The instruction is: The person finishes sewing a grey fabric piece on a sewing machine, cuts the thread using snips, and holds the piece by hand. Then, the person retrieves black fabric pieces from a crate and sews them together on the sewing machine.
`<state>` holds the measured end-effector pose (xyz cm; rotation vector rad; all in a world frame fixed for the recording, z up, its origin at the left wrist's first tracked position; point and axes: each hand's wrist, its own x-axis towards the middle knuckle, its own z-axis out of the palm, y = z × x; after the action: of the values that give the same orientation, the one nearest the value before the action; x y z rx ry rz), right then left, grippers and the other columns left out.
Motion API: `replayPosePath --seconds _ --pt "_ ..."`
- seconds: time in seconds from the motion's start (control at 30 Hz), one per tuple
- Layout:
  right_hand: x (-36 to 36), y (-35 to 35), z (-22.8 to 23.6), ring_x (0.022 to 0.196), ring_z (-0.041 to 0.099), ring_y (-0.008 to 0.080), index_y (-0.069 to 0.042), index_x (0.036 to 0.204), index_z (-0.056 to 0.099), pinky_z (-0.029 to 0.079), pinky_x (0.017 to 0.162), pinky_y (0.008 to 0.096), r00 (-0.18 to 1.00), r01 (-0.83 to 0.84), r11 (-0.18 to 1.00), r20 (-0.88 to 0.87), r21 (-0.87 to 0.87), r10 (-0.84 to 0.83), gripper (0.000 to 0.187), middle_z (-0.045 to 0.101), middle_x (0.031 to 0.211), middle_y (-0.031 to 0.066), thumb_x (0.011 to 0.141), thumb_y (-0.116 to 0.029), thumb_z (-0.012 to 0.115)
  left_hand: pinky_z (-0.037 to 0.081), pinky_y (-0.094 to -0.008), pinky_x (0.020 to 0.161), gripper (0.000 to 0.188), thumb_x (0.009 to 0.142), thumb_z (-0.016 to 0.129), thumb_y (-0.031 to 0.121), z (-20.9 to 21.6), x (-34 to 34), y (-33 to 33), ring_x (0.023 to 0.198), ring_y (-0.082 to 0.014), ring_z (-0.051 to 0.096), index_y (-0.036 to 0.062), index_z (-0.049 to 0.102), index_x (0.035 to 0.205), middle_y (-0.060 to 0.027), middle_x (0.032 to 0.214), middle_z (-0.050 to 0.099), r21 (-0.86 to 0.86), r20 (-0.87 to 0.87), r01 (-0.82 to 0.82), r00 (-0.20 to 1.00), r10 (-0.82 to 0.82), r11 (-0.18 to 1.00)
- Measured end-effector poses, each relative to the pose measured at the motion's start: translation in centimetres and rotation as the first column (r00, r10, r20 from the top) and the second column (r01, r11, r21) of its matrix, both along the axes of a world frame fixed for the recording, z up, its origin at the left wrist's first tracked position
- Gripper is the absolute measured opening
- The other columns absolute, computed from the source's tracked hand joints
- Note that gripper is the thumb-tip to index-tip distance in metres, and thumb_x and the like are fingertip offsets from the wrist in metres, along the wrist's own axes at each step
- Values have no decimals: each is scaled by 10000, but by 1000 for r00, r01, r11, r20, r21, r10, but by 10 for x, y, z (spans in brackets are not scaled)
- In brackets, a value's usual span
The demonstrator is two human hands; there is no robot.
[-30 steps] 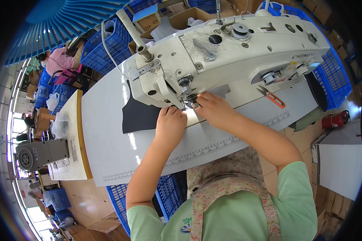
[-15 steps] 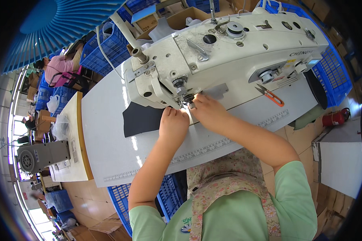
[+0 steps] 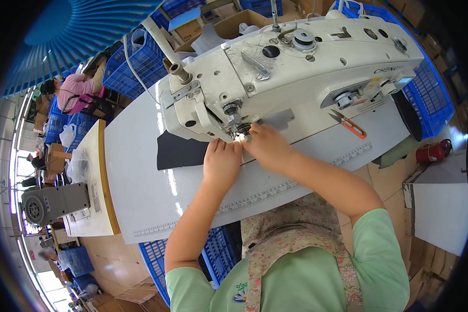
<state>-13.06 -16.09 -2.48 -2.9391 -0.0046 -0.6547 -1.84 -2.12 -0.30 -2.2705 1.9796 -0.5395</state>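
Note:
A piece of dark fabric (image 3: 178,152) lies flat on the sewing table, partly under the head of a white sewing machine (image 3: 301,78). My left hand (image 3: 222,164) is closed, its bent fingers on the fabric's right end just before the needle area (image 3: 235,132). Close beside it, my right hand (image 3: 269,148) is closed too, fingertips pinched by the presser foot. What those right fingertips grip is hidden by the hand and the machine. A small lamp glow lights the spot between both hands.
Orange-handled scissors (image 3: 350,125) lie on the table's right side, against the machine. A printed ruler strip (image 3: 265,196) runs along the near edge. A blue fan (image 3: 83,36) looms at upper left. Blue crates (image 3: 431,99) stand behind, and a fire extinguisher (image 3: 432,152) is at right.
The dark fabric has slid slightly away from me and a little left, its near edge now farther up. My left hand has shifted slightly left with it; my right hand has barely moved.

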Motion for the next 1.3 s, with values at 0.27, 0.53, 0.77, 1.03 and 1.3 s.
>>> replayPosePath --seconds 0.27,0.53,0.77,1.03,1.3 --pt "9 -43 6 1003 643 245 -70 845 673 532 836 376 995 -72 997 -63 30 74 113 658 992 66 789 -151 619 450 -384 989 277 760 658 103 2 32 23 1097 -230 591 49 662 1031 -62 1059 656 -278 -4 78 997 -83 957" --pt "10 -50 6 966 651 283 -53 863 669 543 819 418 971 -19 941 -220 337 98 122 658 961 104 849 -152 599 462 -389 927 150 714 671 99 3 26 24 997 -205 616 78 705 858 -20 951 692 -292 -67 184 975 -212 939" --pt "7 -36 -4 998 623 267 -25 720 659 532 855 391 990 -137 978 34 156 134 126 653 934 93 779 -135 641 442 -373 944 170 697 619 117 4 19 19 1045 -199 589 59 670 849 -18 906 651 -248 -61 171 980 -191 954" --pt "8 -21 -4 1002 579 231 -66 681 669 518 804 354 974 -147 979 151 -145 169 89 637 879 44 666 -153 654 445 -370 907 159 711 652 113 -4 16 13 982 -180 603 80 678 865 2 880 656 -242 -38 136 988 -149 961" --pt "12 3 -10 898 617 267 -38 901 667 515 622 379 997 6 999 81 -37 -3 151 649 990 95 770 -107 638 438 -376 902 145 699 654 130 -12 15 9 978 -177 601 86 664 838 2 885 659 -239 -40 95 993 -108 966"
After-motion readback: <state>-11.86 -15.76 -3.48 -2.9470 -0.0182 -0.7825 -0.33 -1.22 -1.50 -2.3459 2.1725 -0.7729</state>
